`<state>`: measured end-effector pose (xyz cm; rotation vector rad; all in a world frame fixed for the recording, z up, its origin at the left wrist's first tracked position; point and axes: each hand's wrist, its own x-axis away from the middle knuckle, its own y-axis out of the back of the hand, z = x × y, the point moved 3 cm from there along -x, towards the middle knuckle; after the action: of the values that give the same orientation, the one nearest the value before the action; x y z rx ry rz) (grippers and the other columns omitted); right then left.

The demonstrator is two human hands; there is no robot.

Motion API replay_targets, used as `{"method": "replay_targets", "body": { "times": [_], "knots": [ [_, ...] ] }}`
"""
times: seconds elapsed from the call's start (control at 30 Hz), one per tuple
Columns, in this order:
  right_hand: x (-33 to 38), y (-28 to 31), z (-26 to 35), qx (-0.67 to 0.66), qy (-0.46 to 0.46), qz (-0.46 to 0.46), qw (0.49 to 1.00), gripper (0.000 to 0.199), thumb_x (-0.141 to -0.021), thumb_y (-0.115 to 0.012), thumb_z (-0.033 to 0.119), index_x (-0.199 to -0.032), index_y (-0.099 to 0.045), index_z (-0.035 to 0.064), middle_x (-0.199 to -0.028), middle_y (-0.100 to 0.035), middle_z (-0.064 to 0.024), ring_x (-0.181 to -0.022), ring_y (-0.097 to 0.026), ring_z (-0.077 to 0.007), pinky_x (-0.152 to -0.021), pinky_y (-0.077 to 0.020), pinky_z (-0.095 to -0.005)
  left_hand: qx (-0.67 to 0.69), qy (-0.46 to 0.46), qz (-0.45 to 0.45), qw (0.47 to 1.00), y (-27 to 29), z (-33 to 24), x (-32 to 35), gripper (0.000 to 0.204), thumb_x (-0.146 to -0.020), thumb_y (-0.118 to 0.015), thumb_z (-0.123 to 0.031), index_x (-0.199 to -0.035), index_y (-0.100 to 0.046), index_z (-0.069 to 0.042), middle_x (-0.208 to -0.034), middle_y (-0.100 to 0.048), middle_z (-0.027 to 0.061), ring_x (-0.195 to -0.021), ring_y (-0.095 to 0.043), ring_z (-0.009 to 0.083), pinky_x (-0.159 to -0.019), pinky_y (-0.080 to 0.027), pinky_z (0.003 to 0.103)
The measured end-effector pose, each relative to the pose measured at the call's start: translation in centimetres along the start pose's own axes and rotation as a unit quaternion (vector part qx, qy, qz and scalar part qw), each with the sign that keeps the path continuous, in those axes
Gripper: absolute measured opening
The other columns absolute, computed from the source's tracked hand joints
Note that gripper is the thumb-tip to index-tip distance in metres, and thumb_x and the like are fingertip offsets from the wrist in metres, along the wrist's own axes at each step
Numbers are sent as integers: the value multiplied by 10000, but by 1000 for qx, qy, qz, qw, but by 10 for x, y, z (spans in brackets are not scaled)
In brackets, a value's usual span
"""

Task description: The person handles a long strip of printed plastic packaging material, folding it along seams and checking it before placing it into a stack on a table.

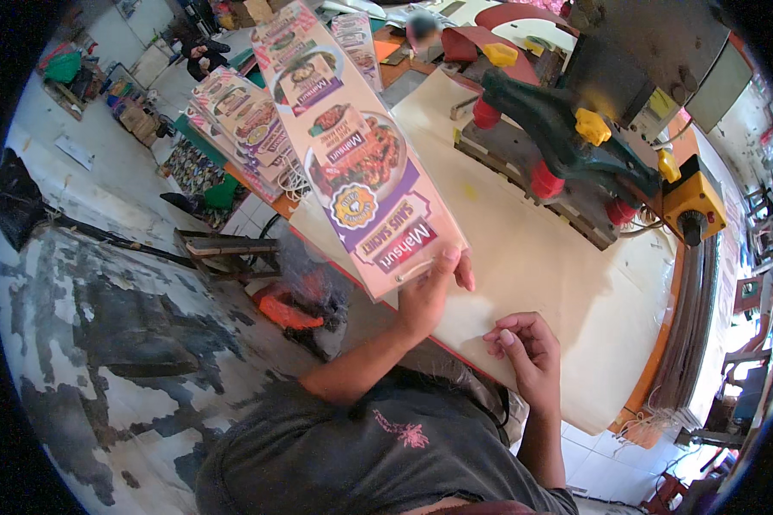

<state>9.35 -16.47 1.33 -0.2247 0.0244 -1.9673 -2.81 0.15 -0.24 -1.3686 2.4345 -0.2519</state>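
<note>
My left hand (427,296) grips the lower end of a long printed card (352,146), thumb on its face. The card is pale pink with purple bands and pictures of food dishes. It is tilted, its top reaching away to the upper left, above the table's left edge. Over the front part of the cream-covered worktable (524,292), my right hand (528,354) is closed, fingers curled with the thumb against them. Anything inside that pinch is too small or hidden to make out. Beyond the card lie stacks of similar printed cards (245,120).
A press machine (567,129) with a dark green arm, red and yellow knobs and a yellow control box (694,202) stands at the table's far right. Plastic bags (309,292) hang by the left edge. A person (204,56) is in the far left background.
</note>
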Motion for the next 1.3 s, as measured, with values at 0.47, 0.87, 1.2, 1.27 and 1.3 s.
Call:
{"method": "replay_targets", "body": {
  "times": [0.47,0.87,1.2,1.27,1.3],
  "knots": [
    [1,2,-2,6,39,7,999,277,-1052,-616,224,-1157,-602,-32,-1001,-718,-127,-875,-672,-169,-790,-538,-307,34,79,28,996,-24,-3,38,444,-1125,-437,-377,-1063,-648,9,-795,-622,22,-778,-599,113,-750,-487,275],
    [1,-4,5,-69,172,59,981,784,-1019,-511,623,-1352,-549,-85,-1123,-636,-151,-836,-669,-219,-782,-539,-355,85,150,78,982,-42,3,86,289,-1091,-541,-282,-1047,-645,-16,-785,-608,32,-723,-607,129,-653,-504,290],
    [15,-5,13,-64,-5,71,995,529,-958,-705,297,-1305,-584,-84,-1114,-676,-130,-865,-672,-184,-779,-546,-351,-51,139,209,967,-42,-9,101,337,-1108,-507,-307,-923,-618,-47,-740,-586,25,-683,-590,120,-619,-468,285],
    [15,-3,9,-68,11,64,996,475,-947,-711,254,-1271,-610,-78,-1105,-702,-125,-913,-677,-176,-801,-543,-329,-139,2,215,967,-40,-16,99,291,-1098,-523,-273,-958,-631,-42,-767,-606,28,-712,-615,147,-638,-486,312],
    [14,-4,10,-89,21,63,994,453,-944,-713,236,-1256,-618,-78,-1111,-706,-127,-937,-678,-180,-826,-539,-326,-150,-12,216,965,-40,-15,99,276,-1096,-527,-264,-978,-639,-41,-787,-617,30,-733,-628,151,-649,-493,316]
  ]
}}
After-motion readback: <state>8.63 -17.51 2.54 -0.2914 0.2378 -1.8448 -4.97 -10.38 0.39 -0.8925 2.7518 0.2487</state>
